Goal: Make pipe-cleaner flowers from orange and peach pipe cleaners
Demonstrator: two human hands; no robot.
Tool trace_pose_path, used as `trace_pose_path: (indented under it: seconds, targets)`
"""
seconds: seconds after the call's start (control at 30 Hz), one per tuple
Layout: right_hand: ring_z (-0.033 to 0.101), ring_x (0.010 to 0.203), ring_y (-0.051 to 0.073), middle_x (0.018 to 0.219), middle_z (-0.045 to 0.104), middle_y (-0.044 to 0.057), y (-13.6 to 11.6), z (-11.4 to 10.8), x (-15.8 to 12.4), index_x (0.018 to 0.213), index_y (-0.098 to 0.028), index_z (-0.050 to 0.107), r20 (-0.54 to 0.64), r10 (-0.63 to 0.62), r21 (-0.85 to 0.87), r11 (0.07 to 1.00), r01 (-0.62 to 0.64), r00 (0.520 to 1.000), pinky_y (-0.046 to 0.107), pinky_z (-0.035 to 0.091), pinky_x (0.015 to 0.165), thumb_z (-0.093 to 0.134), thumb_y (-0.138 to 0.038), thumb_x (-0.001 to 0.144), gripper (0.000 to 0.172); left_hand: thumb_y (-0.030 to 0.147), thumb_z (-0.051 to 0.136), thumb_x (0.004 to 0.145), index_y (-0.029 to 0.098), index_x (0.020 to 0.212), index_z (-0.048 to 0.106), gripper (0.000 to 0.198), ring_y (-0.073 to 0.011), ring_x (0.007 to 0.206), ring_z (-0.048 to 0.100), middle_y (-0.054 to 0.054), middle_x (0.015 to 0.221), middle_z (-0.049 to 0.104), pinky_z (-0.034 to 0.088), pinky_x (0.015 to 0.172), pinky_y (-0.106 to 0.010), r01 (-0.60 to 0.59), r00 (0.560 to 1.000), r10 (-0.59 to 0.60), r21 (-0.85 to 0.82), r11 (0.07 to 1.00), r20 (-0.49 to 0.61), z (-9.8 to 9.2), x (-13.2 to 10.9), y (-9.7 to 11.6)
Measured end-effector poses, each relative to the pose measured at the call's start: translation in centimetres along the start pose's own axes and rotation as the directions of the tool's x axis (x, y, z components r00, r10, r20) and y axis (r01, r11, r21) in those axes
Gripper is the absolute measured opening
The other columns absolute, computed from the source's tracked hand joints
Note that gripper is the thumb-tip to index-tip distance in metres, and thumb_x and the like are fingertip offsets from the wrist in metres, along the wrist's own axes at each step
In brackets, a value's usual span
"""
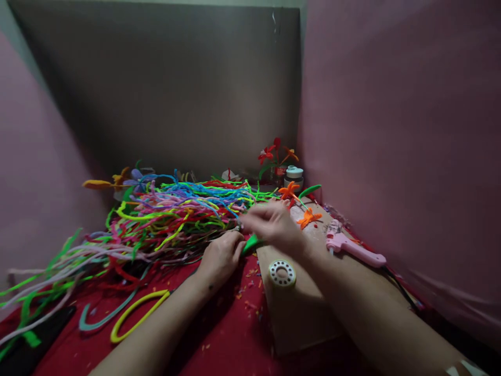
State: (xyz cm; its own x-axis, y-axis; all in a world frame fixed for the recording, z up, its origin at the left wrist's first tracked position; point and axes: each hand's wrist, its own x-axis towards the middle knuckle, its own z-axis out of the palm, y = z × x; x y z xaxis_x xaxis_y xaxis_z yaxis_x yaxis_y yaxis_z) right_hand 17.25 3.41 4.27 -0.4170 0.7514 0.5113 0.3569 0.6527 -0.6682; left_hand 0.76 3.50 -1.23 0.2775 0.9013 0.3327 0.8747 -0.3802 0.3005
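Note:
My left hand (222,257) is closed in a pinch just above the red cloth. A green fuzzy leaf (251,244) sticks out beside its fingertips, apparently held there. My right hand (276,225) is raised close by, over the edge of the board, and is smeared by motion. Its fingers look curled together near the left fingertips; what they hold, if anything, is hidden by blur. To the left of both hands lies a big heap of coloured pipe cleaners (168,214). A roll with a white core with holes (282,272) rests on the board below my right hand.
A pink glue gun (354,248) lies on the brown board (301,313), near orange pipe-cleaner flowers (309,218). Yellow-handled scissors (136,313) lie on the red cloth (211,334). Behind stand red flowers (266,153) and a lidded jar (294,175). A pink wall (403,130) rises at right.

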Motion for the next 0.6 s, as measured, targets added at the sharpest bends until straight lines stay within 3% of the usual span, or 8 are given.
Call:
trace_pose_path:
  seconds: [0.07,0.1,0.13,0.23,0.33,0.47,0.6]
  targets:
    - [0.052,0.063,0.011,0.069,0.059,0.003,1.8,-3.0,2.2,0.075,-0.014,0.064,-0.231,0.251,-0.308,0.898,-0.315,0.94,0.022,0.038,0.057,0.034,-0.035,0.09,0.04,0.024,0.044,0.089,0.019,0.09,0.063,0.019,-0.0164,0.086,0.062,-0.004,0.091,0.068,0.044,0.079,-0.025,0.0,1.0,-0.001,0.038,0.999,0.02,0.1,0.0,-0.2]
    - [0.056,0.071,0.013,0.077,0.064,0.004,3.0,-4.1,3.2,0.084,-0.015,0.067,-0.268,0.344,-0.45,0.781,-0.433,0.9,0.022,0.04,0.063,0.036,-0.035,0.089,0.037,0.025,0.043,0.089,0.019,0.09,0.063,0.02,-0.0167,0.086,0.062,-0.004,0.092,0.068,0.044,0.079,-0.025,0.004,0.999,-0.006,0.054,0.999,0.032,0.2,0.1,-0.3]
    - [0.059,0.079,0.016,0.083,0.067,0.006,4.3,-4.8,4.0,0.09,-0.016,0.068,-0.269,0.4,-0.491,0.725,-0.482,0.876,0.023,0.041,0.067,0.042,-0.033,0.086,0.031,0.025,0.043,0.089,0.019,0.09,0.063,0.021,-0.0171,0.086,0.063,-0.005,0.092,0.068,0.044,0.078,-0.026,0.008,0.999,-0.01,0.068,0.998,0.038,0.2,0.1,-0.3]
    - [0.063,0.088,0.024,0.094,0.07,0.012,7.7,-4.9,5.4,0.093,-0.016,0.07,-0.216,0.521,-0.569,0.62,-0.541,0.826,0.027,0.044,0.07,0.056,-0.033,0.076,0.027,0.025,0.043,0.089,0.019,0.087,0.063,0.021,-0.0183,0.084,0.063,-0.006,0.092,0.068,0.044,0.074,-0.027,0.008,0.999,-0.013,0.096,0.995,0.051,0.3,0.1,-0.4]
    - [0.064,0.094,0.03,0.101,0.069,0.018,9.5,-3.4,5.7,0.096,-0.013,0.069,-0.207,0.589,-0.628,0.532,-0.568,0.781,0.033,0.047,0.074,0.05,-0.041,0.081,0.037,0.025,0.042,0.089,0.019,0.086,0.063,0.023,-0.0186,0.082,0.063,-0.006,0.092,0.068,0.044,0.071,-0.027,-0.001,0.998,-0.007,0.125,0.992,0.062,0.3,-0.1,-0.3]
    - [0.063,0.1,0.03,0.106,0.067,0.02,10.1,-2.0,5.9,0.098,-0.012,0.069,-0.196,0.611,-0.676,0.482,-0.557,0.767,0.034,0.047,0.079,0.043,-0.04,0.086,0.04,0.025,0.04,0.089,0.019,0.087,0.063,0.025,-0.0203,0.084,0.064,-0.007,0.092,0.068,0.044,0.068,-0.028,-0.01,0.997,-0.001,0.153,0.988,0.076,0.4,-0.3,-0.2]
    - [0.064,0.098,0.029,0.106,0.067,0.019,10.6,-2.3,6.5,0.097,-0.011,0.07,-0.169,0.609,-0.696,0.483,-0.531,0.775,0.032,0.046,0.077,0.047,-0.038,0.084,0.037,0.027,0.038,0.09,0.019,0.087,0.064,0.027,-0.0216,0.083,0.064,-0.007,0.093,0.067,0.044,0.065,-0.029,-0.011,0.996,-0.005,0.169,0.986,0.094,0.4,-0.3,-0.3]
